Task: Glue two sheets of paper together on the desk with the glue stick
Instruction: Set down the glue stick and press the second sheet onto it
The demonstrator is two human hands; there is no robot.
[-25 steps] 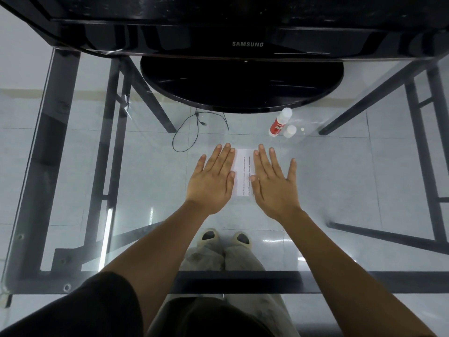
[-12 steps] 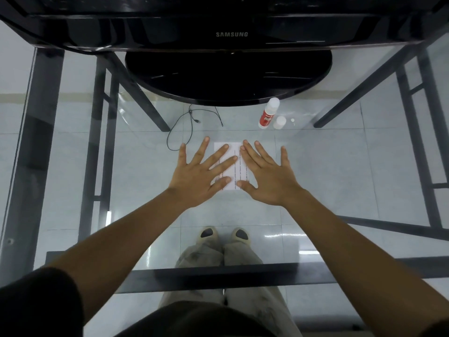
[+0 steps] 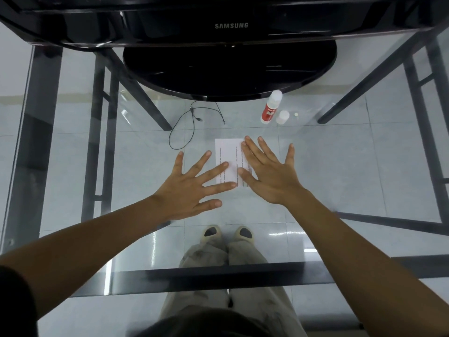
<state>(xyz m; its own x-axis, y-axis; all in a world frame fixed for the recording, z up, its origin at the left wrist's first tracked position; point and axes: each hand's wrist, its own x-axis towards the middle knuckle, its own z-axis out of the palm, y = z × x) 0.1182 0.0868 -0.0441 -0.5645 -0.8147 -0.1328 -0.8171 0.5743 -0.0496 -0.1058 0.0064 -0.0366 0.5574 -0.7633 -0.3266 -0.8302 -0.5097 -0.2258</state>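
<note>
A small white paper [image 3: 228, 152] with lines of print lies flat on the glass desk [image 3: 340, 171], in the middle. My left hand [image 3: 192, 188] is spread flat, its fingertips resting on the paper's left and lower part. My right hand [image 3: 269, 171] lies flat too, covering the paper's right side. Neither hand holds anything. The glue stick [image 3: 271, 108], white with a red label, lies beyond the paper to the right, and its white cap [image 3: 283, 117] stands beside it. Whether there are two sheets stacked I cannot tell.
A black Samsung monitor [image 3: 230, 25] with a round black base [image 3: 228, 69] stands at the desk's far side. A thin black cable [image 3: 192, 122] loops left of the paper. Through the glass I see the desk's dark frame [image 3: 218, 273], my legs and shoes.
Both hands have spread their fingers and slid apart, the left moving left and toward me, so more of the paper shows between them. The camera shifted slightly.
</note>
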